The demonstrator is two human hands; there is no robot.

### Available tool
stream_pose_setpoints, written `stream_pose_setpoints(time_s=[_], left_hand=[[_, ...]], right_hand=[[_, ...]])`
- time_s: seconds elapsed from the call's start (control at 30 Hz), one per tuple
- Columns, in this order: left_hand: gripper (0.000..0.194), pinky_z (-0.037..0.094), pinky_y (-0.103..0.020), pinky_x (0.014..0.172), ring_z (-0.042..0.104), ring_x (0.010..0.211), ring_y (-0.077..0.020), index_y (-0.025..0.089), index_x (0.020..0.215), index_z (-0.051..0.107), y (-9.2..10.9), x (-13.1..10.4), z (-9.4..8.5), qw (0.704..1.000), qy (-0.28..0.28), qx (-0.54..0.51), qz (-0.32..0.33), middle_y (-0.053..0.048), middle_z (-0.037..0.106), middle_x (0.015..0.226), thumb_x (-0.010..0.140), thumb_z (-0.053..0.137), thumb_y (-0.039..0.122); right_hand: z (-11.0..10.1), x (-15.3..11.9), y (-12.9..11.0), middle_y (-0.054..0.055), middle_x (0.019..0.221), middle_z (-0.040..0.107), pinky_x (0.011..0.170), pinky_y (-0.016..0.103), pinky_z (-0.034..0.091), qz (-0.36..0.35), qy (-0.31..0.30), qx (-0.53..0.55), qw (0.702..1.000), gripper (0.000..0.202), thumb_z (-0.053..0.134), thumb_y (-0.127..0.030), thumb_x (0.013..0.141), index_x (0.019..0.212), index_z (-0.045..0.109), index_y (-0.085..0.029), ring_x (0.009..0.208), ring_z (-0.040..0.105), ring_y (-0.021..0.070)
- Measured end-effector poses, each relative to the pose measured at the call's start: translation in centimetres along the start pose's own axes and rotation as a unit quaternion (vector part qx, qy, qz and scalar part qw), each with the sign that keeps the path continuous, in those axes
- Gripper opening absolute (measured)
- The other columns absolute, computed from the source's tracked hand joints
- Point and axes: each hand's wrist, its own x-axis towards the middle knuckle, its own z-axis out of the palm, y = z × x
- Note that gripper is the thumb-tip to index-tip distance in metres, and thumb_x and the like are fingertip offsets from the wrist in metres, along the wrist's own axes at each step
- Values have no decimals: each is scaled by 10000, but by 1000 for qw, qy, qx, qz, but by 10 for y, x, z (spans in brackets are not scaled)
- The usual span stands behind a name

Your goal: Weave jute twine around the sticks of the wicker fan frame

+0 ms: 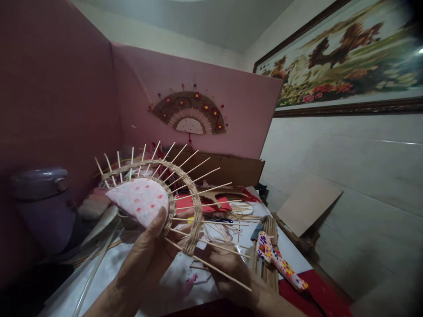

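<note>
A half-round fan frame (193,198) of thin wooden sticks, woven across with a band of brown twine, is raised above the table. Its padded base (140,200) is white cloth with small red prints. My left hand (158,246) grips this base at its lower right, thumb on the front and fingers behind. Beside the lower end of the twine band is my right hand (228,268), its fingers curled behind the lowest sticks. What those fingers pinch is hidden.
A flower-patterned glue gun (280,259) lies on corrugated cardboard (264,275) at the right. Red paper (205,203) and loose sticks (244,216) lie behind the fan frame. A finished fan (190,112) hangs on the pink board. A purple bin (41,207) stands left.
</note>
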Motion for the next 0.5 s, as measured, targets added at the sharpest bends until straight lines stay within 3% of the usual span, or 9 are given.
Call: stream_pose_setpoints(time_s=[0.1, 0.17, 0.33, 0.5], left_hand=[[239, 497, -322, 828, 627, 941, -226, 127, 997, 673, -1, -2, -1, 1000, -29, 2, -1, -98, 702, 984, 789, 559, 154], [221, 509, -246, 792, 650, 870, -184, 117, 926, 700, -3, -2, -1, 1000, -16, 12, -8, -84, 721, 919, 748, 575, 78], [189, 500, -250, 826, 648, 871, -184, 66, 857, 711, -7, 0, -2, 997, 50, 55, 19, -112, 726, 898, 764, 548, 81], [230, 491, -286, 828, 644, 869, -190, 104, 885, 707, -7, 4, -1, 991, 31, 103, 75, -90, 720, 928, 831, 492, 165]], right_hand=[[2, 0, 3, 32, 599, 563, 557, 273, 434, 2, 44, -6, 999, 336, 371, -223, 863, 1128, 578, -228, 563, 532, 171], [2, -1, 4, 31, 589, 542, 526, 264, 414, 6, 64, -7, 998, 344, 382, -207, 858, 1143, 575, -202, 546, 513, 164], [2, -2, 3, 45, 651, 565, 564, 269, 402, 8, 66, -1, 998, 363, 361, -110, 845, 1143, 559, -170, 599, 509, 157], [11, -5, -1, 39, 627, 545, 564, 249, 387, 33, 40, 16, 999, 215, 401, -83, 819, 764, 595, -156, 584, 492, 136]])
